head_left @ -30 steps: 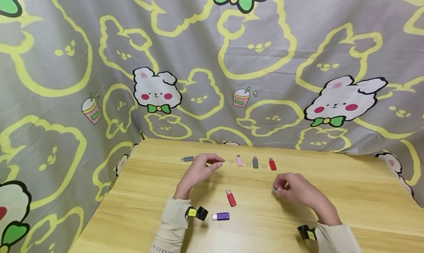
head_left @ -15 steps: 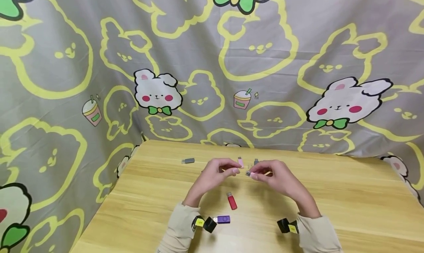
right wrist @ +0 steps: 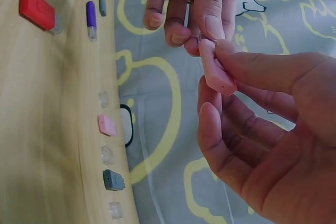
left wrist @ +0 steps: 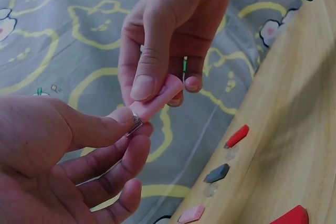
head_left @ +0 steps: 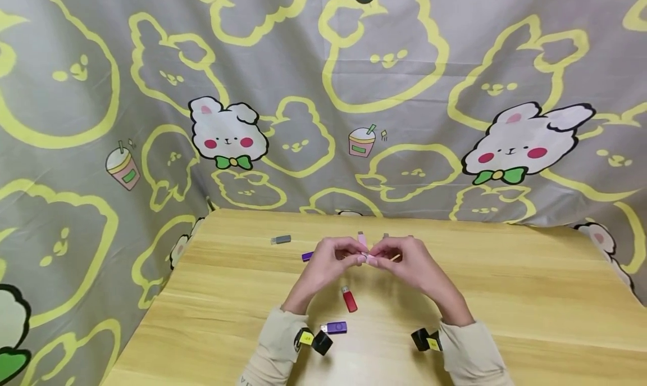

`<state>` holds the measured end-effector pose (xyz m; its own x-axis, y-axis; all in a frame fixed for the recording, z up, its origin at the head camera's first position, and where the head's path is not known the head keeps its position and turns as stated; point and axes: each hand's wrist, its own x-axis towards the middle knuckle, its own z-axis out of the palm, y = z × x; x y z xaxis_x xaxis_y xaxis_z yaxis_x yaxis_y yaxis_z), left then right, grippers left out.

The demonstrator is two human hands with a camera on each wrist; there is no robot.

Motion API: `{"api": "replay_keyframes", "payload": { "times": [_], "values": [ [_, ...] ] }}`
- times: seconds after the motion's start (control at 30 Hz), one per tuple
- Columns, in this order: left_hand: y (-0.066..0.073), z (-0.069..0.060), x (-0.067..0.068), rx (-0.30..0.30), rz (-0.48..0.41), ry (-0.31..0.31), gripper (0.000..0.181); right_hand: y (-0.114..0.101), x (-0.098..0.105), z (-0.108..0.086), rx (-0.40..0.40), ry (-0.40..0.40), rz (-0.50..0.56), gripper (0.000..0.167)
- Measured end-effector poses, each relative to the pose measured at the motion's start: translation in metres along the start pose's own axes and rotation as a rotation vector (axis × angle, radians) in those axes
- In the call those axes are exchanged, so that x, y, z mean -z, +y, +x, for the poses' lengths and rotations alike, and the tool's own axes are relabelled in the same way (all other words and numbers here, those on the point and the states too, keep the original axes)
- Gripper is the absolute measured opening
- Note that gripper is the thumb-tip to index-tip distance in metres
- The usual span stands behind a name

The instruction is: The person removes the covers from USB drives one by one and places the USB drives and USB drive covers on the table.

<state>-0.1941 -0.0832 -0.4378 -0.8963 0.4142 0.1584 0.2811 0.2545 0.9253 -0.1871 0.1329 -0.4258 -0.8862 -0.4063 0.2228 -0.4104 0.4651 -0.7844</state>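
Both hands meet over the table, on one pink USB flash drive (left wrist: 156, 100) held up above the wood. My right hand (head_left: 422, 267) grips its pink body between thumb and fingers. The left hand (head_left: 323, 268) pinches the silver plug end with thumb and forefinger; whether a clear cap covers that end I cannot tell. In the right wrist view the pink body of the held drive (right wrist: 216, 73) shows at the right fingertips. Just behind the hands, a second pink drive (head_left: 361, 238) lies on the table, partly hidden in the head view.
A red drive (head_left: 349, 299) and a purple drive (head_left: 336, 327) lie nearer the person. Further left are a grey drive (head_left: 281, 240) and a partly covered purple one (head_left: 307, 256). Clear caps (right wrist: 107, 155) alternate with drives along the back row. A patterned curtain (head_left: 404, 94) borders the table.
My right hand has come left with the pink drive, and the left hand has moved right to meet it. The left thumb and forefinger, apart from the drive before, now pinch its plug end.
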Motion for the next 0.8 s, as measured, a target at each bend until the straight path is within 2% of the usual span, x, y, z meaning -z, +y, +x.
{"api": "replay_keyframes", "payload": {
  "times": [0.27, 0.53, 0.8],
  "values": [
    [0.003, 0.0005, 0.0041, 0.028, 0.054, 0.037, 0.01, -0.003, -0.0025, 0.0038, 0.006, -0.015, -0.029, 0.005],
    [0.0027, 0.0011, 0.0082, 0.012, 0.053, 0.042, 0.008, -0.0045, -0.0034, 0.0053, 0.027, -0.029, -0.026, 0.005],
    [0.0086, 0.0006, 0.0085, 0.029, 0.084, 0.08, 0.005, -0.0062, -0.0051, 0.0044, -0.004, -0.005, -0.012, 0.005]
  ]
}}
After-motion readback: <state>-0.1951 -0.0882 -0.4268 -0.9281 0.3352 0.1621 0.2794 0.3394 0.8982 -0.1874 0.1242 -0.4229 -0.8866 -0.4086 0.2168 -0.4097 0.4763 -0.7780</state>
